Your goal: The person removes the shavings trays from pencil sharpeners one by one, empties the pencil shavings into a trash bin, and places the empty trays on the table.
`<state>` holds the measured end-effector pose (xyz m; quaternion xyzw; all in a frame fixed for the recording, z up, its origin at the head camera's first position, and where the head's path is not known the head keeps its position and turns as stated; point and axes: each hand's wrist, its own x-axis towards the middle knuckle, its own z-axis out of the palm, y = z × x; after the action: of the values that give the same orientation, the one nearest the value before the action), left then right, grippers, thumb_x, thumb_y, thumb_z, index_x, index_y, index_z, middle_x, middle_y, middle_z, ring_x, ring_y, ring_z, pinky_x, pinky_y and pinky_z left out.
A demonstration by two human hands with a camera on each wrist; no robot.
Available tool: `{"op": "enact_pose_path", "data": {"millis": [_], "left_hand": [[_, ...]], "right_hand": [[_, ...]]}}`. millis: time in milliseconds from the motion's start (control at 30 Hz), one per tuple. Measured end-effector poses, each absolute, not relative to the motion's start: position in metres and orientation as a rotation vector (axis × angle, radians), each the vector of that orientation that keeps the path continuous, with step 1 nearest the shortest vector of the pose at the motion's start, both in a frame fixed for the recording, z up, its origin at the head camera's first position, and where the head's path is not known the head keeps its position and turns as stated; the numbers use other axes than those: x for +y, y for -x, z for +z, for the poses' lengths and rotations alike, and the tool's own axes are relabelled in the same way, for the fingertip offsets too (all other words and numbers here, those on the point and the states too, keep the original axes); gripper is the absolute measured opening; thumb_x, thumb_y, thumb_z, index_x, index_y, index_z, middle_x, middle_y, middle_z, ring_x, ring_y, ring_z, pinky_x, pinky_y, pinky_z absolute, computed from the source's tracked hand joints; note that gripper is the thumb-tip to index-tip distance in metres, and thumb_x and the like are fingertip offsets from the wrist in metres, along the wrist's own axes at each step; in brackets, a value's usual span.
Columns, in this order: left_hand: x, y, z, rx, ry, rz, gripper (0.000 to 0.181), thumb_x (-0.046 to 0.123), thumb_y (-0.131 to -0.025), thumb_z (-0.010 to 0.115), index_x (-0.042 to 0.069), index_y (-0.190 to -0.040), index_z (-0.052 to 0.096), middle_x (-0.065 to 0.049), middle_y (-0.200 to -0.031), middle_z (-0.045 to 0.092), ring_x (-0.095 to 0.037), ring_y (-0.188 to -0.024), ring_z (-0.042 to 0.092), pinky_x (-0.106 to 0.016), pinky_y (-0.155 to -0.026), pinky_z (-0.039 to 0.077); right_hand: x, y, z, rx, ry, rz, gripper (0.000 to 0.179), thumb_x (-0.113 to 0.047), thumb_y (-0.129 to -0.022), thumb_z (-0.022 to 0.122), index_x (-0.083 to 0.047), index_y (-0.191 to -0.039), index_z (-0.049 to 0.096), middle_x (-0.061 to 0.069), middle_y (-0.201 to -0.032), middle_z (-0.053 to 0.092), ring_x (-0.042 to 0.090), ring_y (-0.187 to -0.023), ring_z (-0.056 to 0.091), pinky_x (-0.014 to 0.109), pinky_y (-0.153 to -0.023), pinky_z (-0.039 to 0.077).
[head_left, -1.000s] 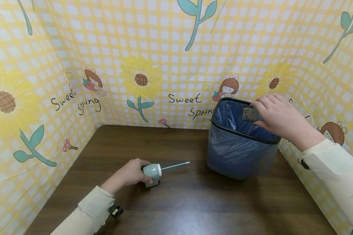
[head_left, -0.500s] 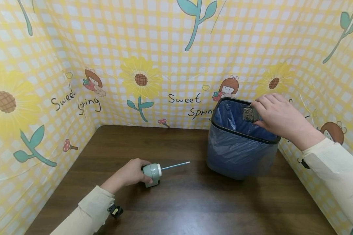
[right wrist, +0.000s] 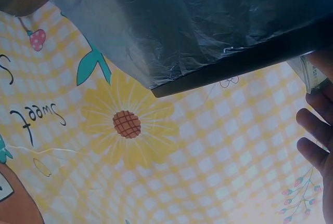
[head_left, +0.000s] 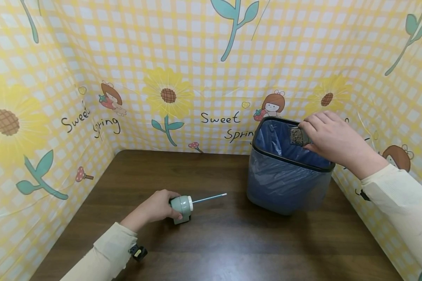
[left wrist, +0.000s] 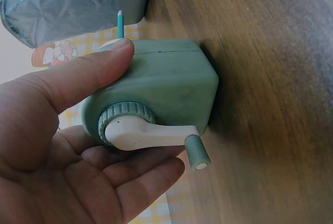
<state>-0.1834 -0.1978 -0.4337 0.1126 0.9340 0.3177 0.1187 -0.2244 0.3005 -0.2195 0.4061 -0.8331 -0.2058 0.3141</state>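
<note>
My left hand [head_left: 156, 207] grips a green crank pencil sharpener [head_left: 181, 210] by its sides at the table top. In the left wrist view its white crank arm [left wrist: 151, 133] ends in a green knob, and the thumb lies across the body. A thin blue pencil [head_left: 210, 198] sticks out of the sharpener's white front, pointing at the bin. Over the mouth of a trash bin [head_left: 285, 189], my right hand [head_left: 332, 136] pinches a small clear shavings drawer [head_left: 297, 136]. Dark, grainy shavings show inside it. The right wrist view catches only the drawer's corner [right wrist: 314, 77] beside the fingers.
The bin has a black rim [head_left: 285, 159] and a blue plastic bag lining; it stands at the back right of the dark wooden table [head_left: 211, 242]. Yellow checked cloth [head_left: 204, 70] walls in the back and both sides.
</note>
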Motion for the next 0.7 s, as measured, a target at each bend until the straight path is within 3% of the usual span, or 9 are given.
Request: {"op": "enact_pose_path", "data": {"millis": [700], "left_hand": [[-0.1982,0.1827,-0.4324,2.721,-0.321,0.949,0.067,0.026,-0.071,0.094,0.002,-0.129,0.068,-0.004,-0.102,0.071,-0.018,-0.085,0.063,-0.036,-0.073,0.054]], "right_hand": [[0.3004,0.2247,-0.2218,-2.197,-1.086,-0.565,0.076,-0.029,-0.066,0.097,0.007,-0.121,0.059,0.025,-0.116,0.063,0.042,-0.109,0.058,0.054,-0.101,0.045]]}}
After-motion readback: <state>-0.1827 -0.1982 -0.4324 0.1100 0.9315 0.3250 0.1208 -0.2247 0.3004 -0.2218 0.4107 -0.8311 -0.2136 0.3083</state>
